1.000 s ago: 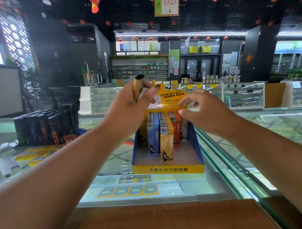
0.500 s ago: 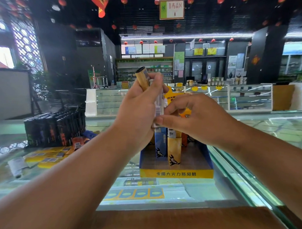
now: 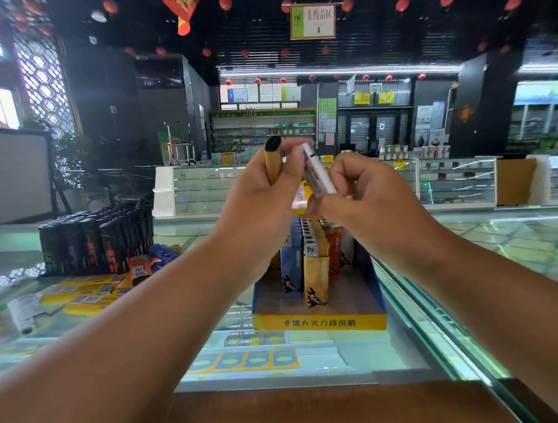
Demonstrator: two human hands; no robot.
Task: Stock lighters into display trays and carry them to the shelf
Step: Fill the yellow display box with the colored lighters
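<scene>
A blue and yellow display tray (image 3: 319, 322) stands on the glass counter (image 3: 507, 244), holding rows of blue, tan and orange lighters (image 3: 315, 276). Both hands are raised above its back. My left hand (image 3: 259, 204) grips a tan lighter (image 3: 272, 162) with a black end pointing up. My right hand (image 3: 363, 201) pinches a white lighter (image 3: 317, 174), tilted, its upper end touching the left hand's fingers. Another pale lighter (image 3: 299, 201) shows between the two hands; which hand holds it is hidden.
A block of black lighters (image 3: 93, 242) stands on the counter at the left, with loose orange and blue lighters (image 3: 152, 260) and flat yellow packaging (image 3: 85, 294) beside it. A wooden edge (image 3: 328, 406) runs along the near side. Glass display cases (image 3: 456, 182) stand behind.
My right hand left the tray, met the left hand and drew a white lighter out to the right, tilting it. Both hands rose slightly above the tray.
</scene>
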